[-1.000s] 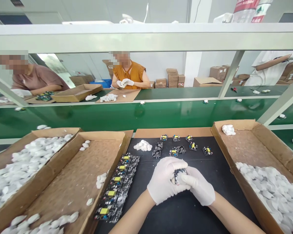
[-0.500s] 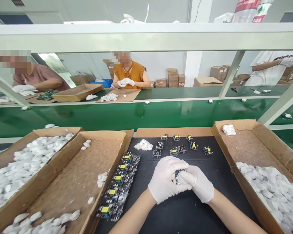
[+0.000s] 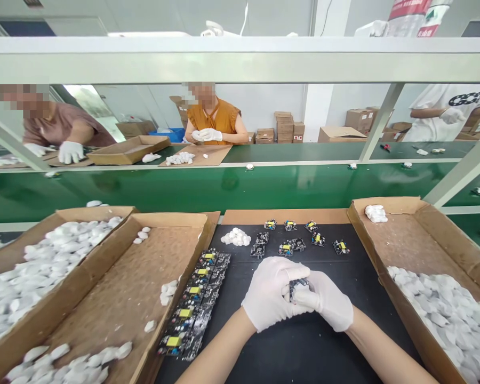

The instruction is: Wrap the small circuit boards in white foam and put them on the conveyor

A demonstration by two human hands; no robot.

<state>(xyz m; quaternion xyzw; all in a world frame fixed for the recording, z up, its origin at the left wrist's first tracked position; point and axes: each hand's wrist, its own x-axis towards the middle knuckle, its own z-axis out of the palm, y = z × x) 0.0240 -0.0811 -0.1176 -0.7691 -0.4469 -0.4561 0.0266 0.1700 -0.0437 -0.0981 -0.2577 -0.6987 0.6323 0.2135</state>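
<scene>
Both my hands wear white gloves and meet over the black mat (image 3: 304,346). My left hand (image 3: 270,293) and my right hand (image 3: 328,305) are closed together on one small black circuit board (image 3: 297,287), mostly hidden by the fingers. Several loose small boards (image 3: 300,237) with yellow parts lie on the mat beyond my hands. A small heap of white plastic caps (image 3: 236,237) sits to their left. A long strip of joined circuit boards (image 3: 194,304) leans on the mat's left edge.
A cardboard tray (image 3: 116,304) at left and another tray (image 3: 32,266) further left hold white caps. The right tray (image 3: 420,245) holds many more. A green conveyor belt (image 3: 240,186) runs behind. Beyond it, other people in gloves work at cardboard trays.
My hands stay joined on the small board, with fingers shifting slightly around it. The person at far left has put a gloved hand down on the bench. Small parts on the belt have drifted right.
</scene>
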